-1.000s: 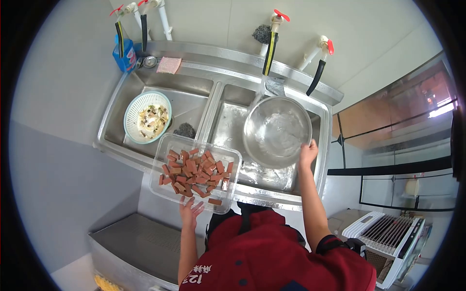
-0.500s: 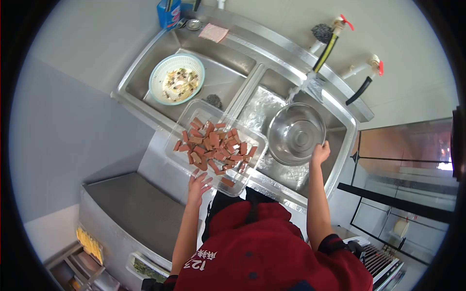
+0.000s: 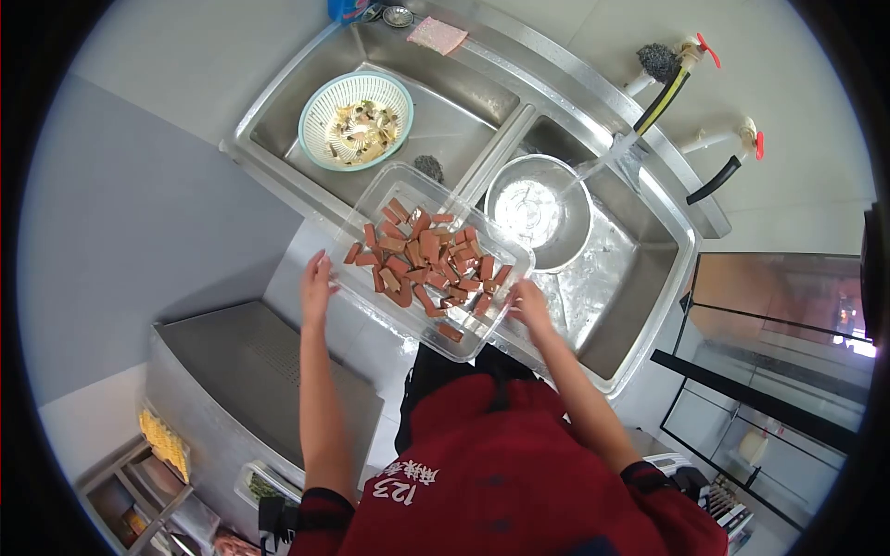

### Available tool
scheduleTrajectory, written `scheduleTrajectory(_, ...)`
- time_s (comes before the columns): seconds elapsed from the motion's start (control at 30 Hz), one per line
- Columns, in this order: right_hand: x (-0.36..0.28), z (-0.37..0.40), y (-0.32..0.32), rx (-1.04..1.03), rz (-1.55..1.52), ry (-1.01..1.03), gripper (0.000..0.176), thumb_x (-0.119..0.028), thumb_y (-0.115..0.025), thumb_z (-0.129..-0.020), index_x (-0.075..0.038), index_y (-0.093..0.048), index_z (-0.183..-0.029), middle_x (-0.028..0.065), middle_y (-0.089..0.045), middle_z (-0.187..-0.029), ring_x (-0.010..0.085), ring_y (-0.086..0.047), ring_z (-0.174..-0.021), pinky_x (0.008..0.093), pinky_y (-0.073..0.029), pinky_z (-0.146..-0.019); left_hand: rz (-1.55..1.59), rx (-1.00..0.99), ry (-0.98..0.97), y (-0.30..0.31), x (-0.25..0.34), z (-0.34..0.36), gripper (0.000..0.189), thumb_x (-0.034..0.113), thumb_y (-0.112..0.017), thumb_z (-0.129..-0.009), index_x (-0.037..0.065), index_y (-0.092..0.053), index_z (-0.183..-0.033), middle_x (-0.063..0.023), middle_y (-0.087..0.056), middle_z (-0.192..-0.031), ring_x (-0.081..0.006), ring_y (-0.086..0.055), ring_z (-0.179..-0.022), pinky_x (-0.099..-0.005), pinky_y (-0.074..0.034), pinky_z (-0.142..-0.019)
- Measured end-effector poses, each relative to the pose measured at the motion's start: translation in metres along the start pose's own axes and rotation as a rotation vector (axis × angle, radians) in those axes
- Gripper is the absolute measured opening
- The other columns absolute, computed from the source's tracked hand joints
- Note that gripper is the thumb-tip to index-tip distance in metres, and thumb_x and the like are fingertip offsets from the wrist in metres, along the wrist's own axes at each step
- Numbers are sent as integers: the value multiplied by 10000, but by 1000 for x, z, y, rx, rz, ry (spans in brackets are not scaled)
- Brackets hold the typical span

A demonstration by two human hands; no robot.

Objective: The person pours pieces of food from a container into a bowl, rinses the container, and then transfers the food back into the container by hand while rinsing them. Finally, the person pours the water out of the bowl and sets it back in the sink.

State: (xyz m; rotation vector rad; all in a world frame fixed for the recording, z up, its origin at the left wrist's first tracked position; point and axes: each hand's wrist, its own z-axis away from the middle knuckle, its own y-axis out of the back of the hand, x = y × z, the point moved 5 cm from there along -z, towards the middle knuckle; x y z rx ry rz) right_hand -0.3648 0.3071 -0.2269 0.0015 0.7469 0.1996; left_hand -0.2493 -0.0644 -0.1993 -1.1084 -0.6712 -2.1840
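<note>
A clear plastic tray (image 3: pixel 408 331) holds many reddish-brown cut blocks (image 3: pixel 431 246) and sits across the sink's front edge. At its right corner, my right hand (image 3: pixel 530 306) has its fingers bent at the rim. My left hand (image 3: pixel 317 285) is off the tray's left side, fingers stretched out and holding nothing. A round metal bowl (image 3: pixel 577 243) stands in the right basin, with water running from the hose into it.
The left basin (image 3: pixel 464 102) holds a pale green-rimmed colander (image 3: pixel 311 116) with food scraps and a steel scourer (image 3: pixel 428 168). A pink cloth (image 3: pixel 437 36) lies on the back ledge. Two red-handled taps with hoses (image 3: pixel 664 102) are on the wall; a grey-topped cabinet (image 3: pixel 250 352) stands left.
My right hand has left the metal bowl and come to the tray's right corner. My left hand has moved outward from the tray's front edge. The bowl now sits further back in its basin.
</note>
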Motion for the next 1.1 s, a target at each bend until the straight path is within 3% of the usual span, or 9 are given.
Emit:
scheduleTrajectory(0.1, -26, 1, -22, -12, 172, 257, 199, -229, -501, -824, -68, -404, -757, 15, -411, -613, 93, -421, -488, 238, -373, -409, -137, -111, -43, 6, -2, -7, 365, 314, -504, -814, 14, -516, -1022, -55, -516, -882, -117, -517, -647, -227, -427, -568)
scheduleTrajectory(0.17, -29, -5, -5, 34, 104, 237, 198, -222, -491, -827, -50, -422, -757, 25, -422, -583, 99, -417, -454, 247, -356, -385, -107, -110, -33, 3, -12, 6, 234, 224, -508, -824, 21, -558, -930, -31, -500, -733, -88, -483, -485, -198, -419, -480)
scheduleTrajectory(0.23, -26, -15, 21, 159, 101, 200, 224, -220, -484, -832, -35, -416, -725, 33, -422, -550, 97, -408, -405, 252, -335, -351, -34, -131, -8, -15, -20, 37, 236, 233, -516, -821, 21, -557, -916, -17, -488, -688, -83, -486, -492, -203, -424, -477)
scheduleTrajectory(0.43, -51, -17, 24, 74, 217, 305, 256, -233, -488, -832, -36, -380, -710, 26, -408, -554, 95, -412, -421, 244, -330, -356, 65, -99, 49, -12, -39, 49, 205, 242, -523, -816, 55, -559, -893, 18, -474, -626, -91, -486, -521, -224, -435, -528)
scheduleTrajectory(0.57, -58, -11, 30, 123, 210, 292, 223, -227, -486, -834, -46, -403, -733, 21, -415, -568, 86, -401, -431, 235, -329, -366, 198, -73, 58, -23, -59, 64, 242, 168, -533, -811, -23, -550, -960, -32, -495, -684, -93, -528, -543, -229, -477, -490)
scheduleTrajectory(0.77, -64, -9, 52, 142, 272, 233, 182, -204, -479, -833, -46, -417, -769, 15, -430, -592, 80, -410, -435, 235, -351, -381, 179, -102, 60, -39, -52, 95, 222, 166, -536, -810, -25, -555, -921, -17, -494, -699, -88, -510, -511, -225, -464, -478)
scheduleTrajectory(0.87, -38, -4, 33, 109, 255, 254, 163, -195, -484, -829, -50, -429, -777, 12, -438, -594, 80, -411, -427, 236, -363, -383, 151, -31, -50, -14, -42, 62, 217, 162, -535, -810, -28, -553, -913, -21, -501, -710, -97, -517, -508, -225, -464, -473)
scheduleTrajectory(1.0, -45, -6, 45, 85, 220, 195, 154, -191, -484, -826, -39, -469, -851, 31, -478, -679, 89, -454, -485, 244, -406, -396, 16, -27, 16, -13, -62, 73, 223, 146, -534, -807, -22, -544, -954, -40, -510, -733, -122, -548, -550, -237, -484, -503)
scheduleTrajectory(1.1, -27, -16, 50, 139, 369, 179, 181, -216, -492, -819, -69, -491, -924, 52, -516, -788, 102, -487, -548, 237, -457, -473, 185, -89, 1, -16, -74, 84, 228, 186, -546, -802, 7, -544, -943, -42, -509, -745, -134, -521, -542, -231, -455, -532)
